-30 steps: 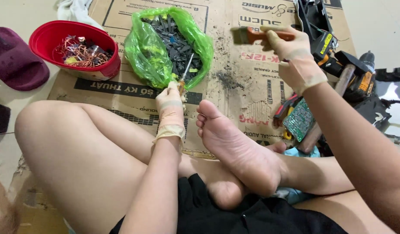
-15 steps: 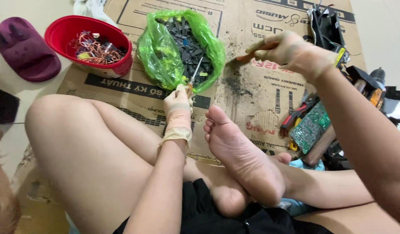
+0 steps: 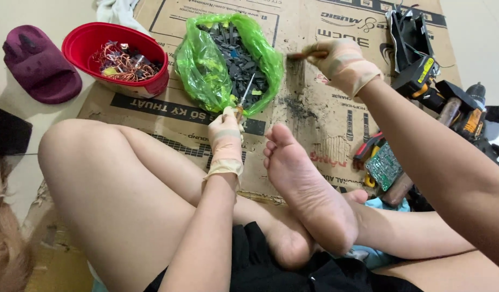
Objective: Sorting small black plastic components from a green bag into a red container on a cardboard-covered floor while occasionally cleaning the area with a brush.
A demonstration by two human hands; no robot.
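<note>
You sit on the cardboard (image 3: pixel 314 124) with your foot (image 3: pixel 306 189) at its centre. The bag (image 3: pixel 227 59) of chips lies at 11 o'clock from the foot, the bowl (image 3: pixel 117 57) of wire left of the bag, and the slipper (image 3: pixel 38 65) left of the bowl, off the cardboard. Your left hand (image 3: pixel 226 138) sits just below the bag with a screwdriver (image 3: pixel 245 94) reaching into it. Your right hand (image 3: pixel 341 62), at 1 o'clock, holds a brush (image 3: pixel 303 54) beside the bag. A circuit board (image 3: pixel 383 166) and tools (image 3: pixel 449 92) lie at 3 o'clock.
</note>
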